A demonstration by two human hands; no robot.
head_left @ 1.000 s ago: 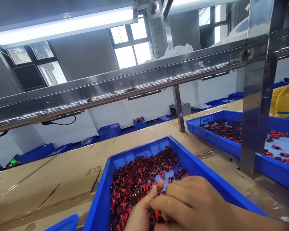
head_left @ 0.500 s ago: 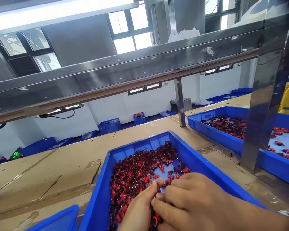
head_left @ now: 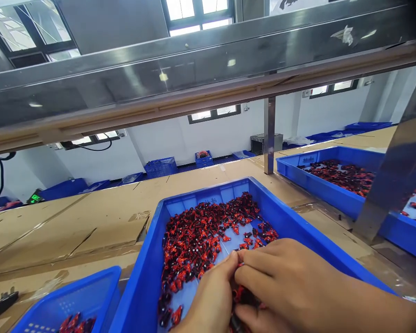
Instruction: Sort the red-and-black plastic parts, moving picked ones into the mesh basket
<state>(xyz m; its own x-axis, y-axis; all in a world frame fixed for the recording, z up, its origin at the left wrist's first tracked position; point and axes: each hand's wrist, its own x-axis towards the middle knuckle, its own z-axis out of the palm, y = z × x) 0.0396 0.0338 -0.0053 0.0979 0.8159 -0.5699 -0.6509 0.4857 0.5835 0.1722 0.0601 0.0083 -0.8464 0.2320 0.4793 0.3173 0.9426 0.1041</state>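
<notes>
A blue tray (head_left: 147, 245) holds a heap of small red and black parts (head_left: 194, 238), thickest along its left and far sides. Over its near part my left hand (head_left: 213, 289) and my right hand (head_left: 280, 282) meet, fingertips together. Red and black parts show between the palms, and my right hand's fingers are curled round them. My left thumb and fingers are pressed against my right hand; the exact piece pinched at the fingertips is hidden.
At lower left is a smaller blue basket (head_left: 72, 296) with some red and black parts, beside a black plug (head_left: 5, 300). Another blue tray (head_left: 319, 178) of parts stands right, behind a slanted metal post (head_left: 395, 166). A metal beam (head_left: 194, 64) crosses above the cardboard-covered table (head_left: 107, 217).
The view has tilted down and shifted, showing more of the lower-left basket. My hands stay together, with their fingers slightly rearranged and more of the parts between them in sight.
</notes>
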